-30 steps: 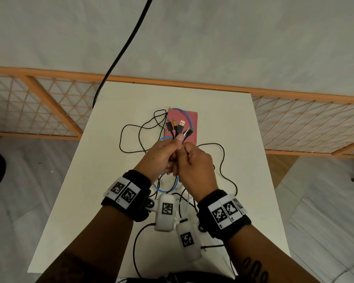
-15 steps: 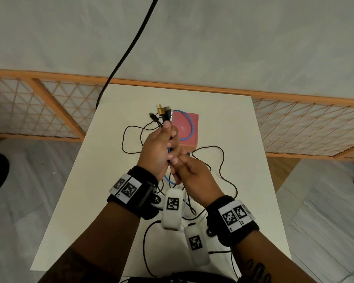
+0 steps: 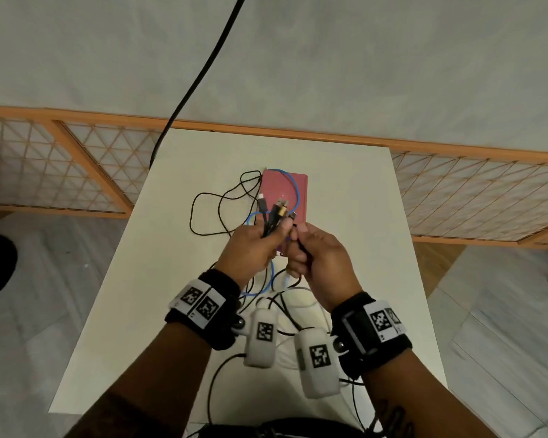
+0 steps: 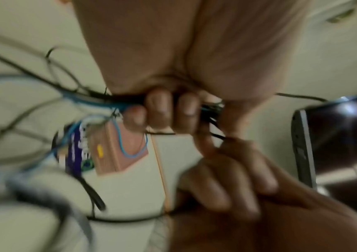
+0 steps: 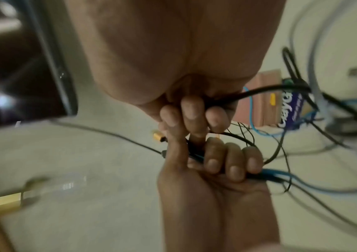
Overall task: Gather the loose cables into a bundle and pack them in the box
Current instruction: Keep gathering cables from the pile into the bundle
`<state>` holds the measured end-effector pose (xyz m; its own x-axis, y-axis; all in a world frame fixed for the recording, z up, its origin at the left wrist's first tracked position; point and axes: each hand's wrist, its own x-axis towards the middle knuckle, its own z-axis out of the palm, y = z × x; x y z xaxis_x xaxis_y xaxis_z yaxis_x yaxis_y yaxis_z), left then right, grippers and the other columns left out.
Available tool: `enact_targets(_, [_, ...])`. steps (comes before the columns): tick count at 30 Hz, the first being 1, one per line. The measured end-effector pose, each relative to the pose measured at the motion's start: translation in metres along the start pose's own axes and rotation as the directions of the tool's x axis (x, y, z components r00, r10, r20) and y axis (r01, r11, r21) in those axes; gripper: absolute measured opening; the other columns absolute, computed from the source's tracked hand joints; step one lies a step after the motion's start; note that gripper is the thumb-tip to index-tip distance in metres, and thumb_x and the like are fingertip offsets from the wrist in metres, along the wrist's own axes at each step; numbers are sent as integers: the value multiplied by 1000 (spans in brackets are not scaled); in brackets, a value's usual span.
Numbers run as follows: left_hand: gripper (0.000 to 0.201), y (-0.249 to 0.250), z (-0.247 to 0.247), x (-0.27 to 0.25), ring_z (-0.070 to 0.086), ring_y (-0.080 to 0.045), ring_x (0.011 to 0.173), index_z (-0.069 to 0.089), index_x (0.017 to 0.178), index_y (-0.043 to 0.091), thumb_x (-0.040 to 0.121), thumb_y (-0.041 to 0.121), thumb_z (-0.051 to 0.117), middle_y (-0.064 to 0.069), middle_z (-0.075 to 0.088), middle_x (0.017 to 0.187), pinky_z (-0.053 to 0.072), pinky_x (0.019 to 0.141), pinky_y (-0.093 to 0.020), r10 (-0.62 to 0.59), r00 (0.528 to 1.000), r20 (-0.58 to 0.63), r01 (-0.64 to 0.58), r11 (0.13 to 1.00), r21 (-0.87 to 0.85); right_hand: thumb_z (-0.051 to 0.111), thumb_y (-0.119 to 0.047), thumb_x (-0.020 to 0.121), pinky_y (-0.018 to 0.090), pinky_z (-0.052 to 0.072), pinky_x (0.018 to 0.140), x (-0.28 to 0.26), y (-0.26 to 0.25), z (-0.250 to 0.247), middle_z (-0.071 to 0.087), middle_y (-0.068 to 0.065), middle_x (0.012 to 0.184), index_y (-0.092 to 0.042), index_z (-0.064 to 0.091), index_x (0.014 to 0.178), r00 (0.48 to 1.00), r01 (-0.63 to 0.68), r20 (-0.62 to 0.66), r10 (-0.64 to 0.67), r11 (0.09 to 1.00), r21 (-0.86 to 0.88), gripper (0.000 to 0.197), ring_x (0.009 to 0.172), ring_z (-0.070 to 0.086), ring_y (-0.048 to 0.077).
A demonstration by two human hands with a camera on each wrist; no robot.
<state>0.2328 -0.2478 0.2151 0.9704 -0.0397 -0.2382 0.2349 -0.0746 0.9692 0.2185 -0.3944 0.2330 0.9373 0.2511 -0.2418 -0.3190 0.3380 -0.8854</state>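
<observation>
My left hand [image 3: 256, 245] grips a bunch of cables, black and blue, with their plug ends [image 3: 276, 210] sticking up above the fist. Right beside it, my right hand [image 3: 314, 251] pinches a thin black cable [image 3: 301, 246] between thumb and fingers. Both fists hover over the near edge of the pink box [image 3: 285, 194], which lies flat on the white table [image 3: 345, 216]. A blue cable [image 3: 293, 184] loops across the box top. Loose black loops [image 3: 209, 213] trail on the table to the left. The left wrist view shows my left fingers [image 4: 162, 112] curled round the bunch; the right wrist view shows my right fingers [image 5: 192, 114] curled on a black cable.
A thick black cord [image 3: 196, 80] hangs from above past the table's far left corner. An orange lattice railing [image 3: 76, 165] runs behind the table. More black and white cables [image 3: 285, 311] lie under my wrists near the front edge. A dark flat device [image 4: 335, 139] shows in the wrist views.
My left hand, raised to the far left of the box half a second ago, has come back right and nearer. My right hand rose beside it and now pinches a black cable.
</observation>
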Motion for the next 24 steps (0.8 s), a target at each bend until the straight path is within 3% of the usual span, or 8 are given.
enact_targets(2, [45,-6,7,2,32,-17,43,63,63,18,88,54,70,0,42,48,29,51,-31,-105,992,-73,93,983,-158,37,-18,109,27,35,48,0,3,2,39,0,55,-6,53,83,999,36,-19,-40,982,-186,32,45,35,14])
enact_targets(5, [43,-6,16,-1,43,-20,42,64,77,10,87,52,69,-12,56,55,32,49,-32,-126,992,18,126,957,-263,38,-18,109,30,39,49,3,6,3,47,3,53,6,54,88,995,56,-60,-80,943,-330,35,46,51,16])
enact_targets(10, [22,10,-3,28,31,-8,41,59,83,14,97,27,69,9,40,50,28,48,-28,-144,968,-205,48,910,-412,42,-22,107,28,34,51,-7,12,6,46,-1,53,-11,57,76,1000,-11,-23,1,886,-463,36,47,40,14])
enact_targets(12, [19,11,-12,34,31,-6,41,56,86,14,100,24,64,11,38,51,30,46,-23,-119,988,-99,68,907,-416,43,-22,107,27,31,51,-7,15,4,44,-5,54,-13,56,76,999,7,-39,-29,878,-479,35,48,37,11])
enact_targets(16, [30,5,2,10,36,-11,42,64,76,9,96,31,70,0,52,59,33,43,-24,-136,979,151,154,981,-117,43,-26,105,25,33,52,2,15,-2,47,-12,50,-15,57,76,987,24,-125,-99,868,-495,34,46,39,6])
enact_targets(19, [41,0,7,15,38,-21,53,73,86,-1,79,38,80,-10,56,66,31,45,-24,-143,990,2,142,977,-156,43,-24,106,30,36,54,0,16,-3,50,-7,52,-13,59,78,992,5,-105,-69,857,-514,34,49,42,12])
enact_targets(22, [29,6,-2,31,31,-14,42,72,104,-1,96,26,70,5,43,48,28,41,-23,-236,946,-222,143,919,-367,45,-23,105,31,37,52,-3,9,0,49,1,52,-14,59,72,998,-15,-55,-16,852,-524,37,49,41,19])
enact_targets(24, [30,9,-9,32,28,-7,38,70,106,2,100,31,63,10,38,45,25,44,-25,-229,969,-97,174,903,-393,44,-20,105,29,36,50,-3,4,2,47,0,50,-15,57,70,997,-15,-69,-24,858,-513,38,47,40,19])
